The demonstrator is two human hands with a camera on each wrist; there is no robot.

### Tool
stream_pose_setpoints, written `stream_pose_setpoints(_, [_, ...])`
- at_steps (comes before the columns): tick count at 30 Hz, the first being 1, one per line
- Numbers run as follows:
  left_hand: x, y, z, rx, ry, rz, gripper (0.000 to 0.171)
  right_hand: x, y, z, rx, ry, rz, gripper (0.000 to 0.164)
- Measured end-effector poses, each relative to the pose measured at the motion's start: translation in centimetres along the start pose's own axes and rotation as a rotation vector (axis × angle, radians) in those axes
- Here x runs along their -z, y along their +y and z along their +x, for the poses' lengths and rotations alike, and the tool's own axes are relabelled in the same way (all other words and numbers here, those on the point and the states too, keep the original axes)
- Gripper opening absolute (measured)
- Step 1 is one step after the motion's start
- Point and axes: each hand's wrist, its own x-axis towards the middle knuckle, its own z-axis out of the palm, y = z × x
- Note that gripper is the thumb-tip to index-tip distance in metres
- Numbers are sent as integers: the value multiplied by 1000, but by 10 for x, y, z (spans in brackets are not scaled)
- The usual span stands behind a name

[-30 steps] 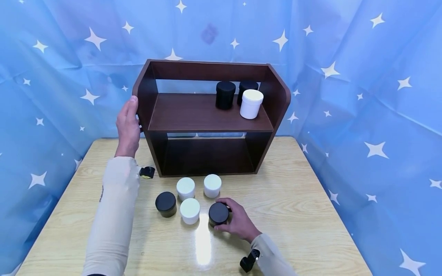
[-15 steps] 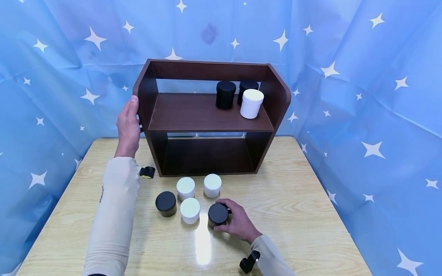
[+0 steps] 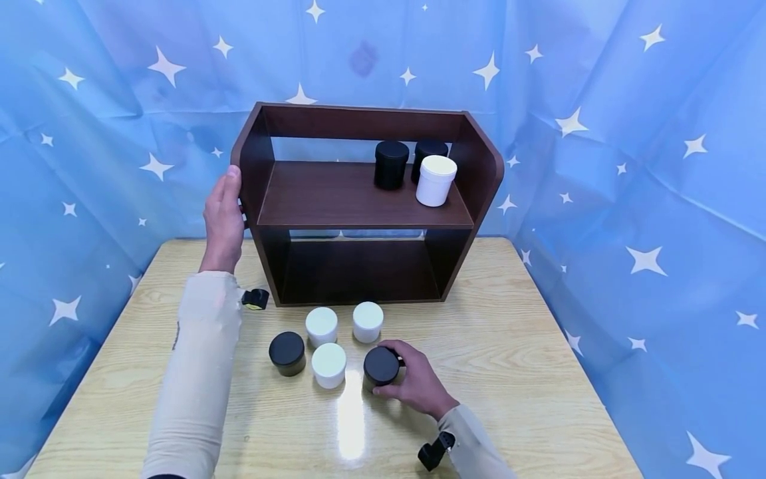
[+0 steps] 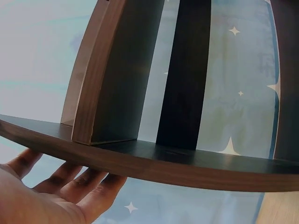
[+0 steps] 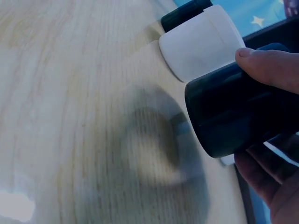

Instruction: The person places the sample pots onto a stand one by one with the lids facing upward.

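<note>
From where I stand, the person's right hand (image 3: 419, 387) comes in from about 5 o'clock and holds a squat black jar (image 3: 381, 366), thumb on one side and fingers round the other. The jar stands lid up over the near part of the wooden tabletop (image 3: 526, 379); I can't tell whether its base touches the wood.

Taking that jar as the middle of the dial, a small white jar (image 3: 368, 322) sits near it at 11 o'clock, a second white jar (image 3: 321, 326) at 10, and a third white jar (image 3: 328, 365) at 9. Past the third, also towards 9, is another black jar (image 3: 287, 354). A bright streak of light shines on the wood at 7 o'clock.

The dark brown shelf unit (image 3: 335, 193) stands at 12 o'clock. Up at its 9 o'clock side, the left hand (image 3: 223, 216) rests with fingertips against the outer face of the side panel, fingers spread somewhat apart and gripping no jar. On the upper board, towards 1 o'clock, a tall white jar (image 3: 436, 181) stands partly in front of a dark jar (image 3: 426, 152), with a taller black jar (image 3: 391, 165) just to their 9 o'clock side. Behind everything hangs a blue curtain (image 3: 365, 60) with white stars.
</note>
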Motion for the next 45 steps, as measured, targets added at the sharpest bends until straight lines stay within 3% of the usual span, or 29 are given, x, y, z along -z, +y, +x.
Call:
stream_pose_setpoints(10, [-1, 1, 0, -18, -7, 15, 54, 7, -4, 1, 4, 6, -5, 74])
stream_pose_setpoints(19, [-1, 1, 1, -30, -15, 2, 53, 18, -12, 3, 22, 61, 10, 73])
stream_pose_setpoints(36, [1, 2, -1, 10, -33, -28, 55, 27, -14, 4, 5, 103, 12, 73])
stream_pose_setpoints(45, [1, 1, -1, 10, -30, -27, 55, 31, -22, 5, 58, 128, 2, 74])
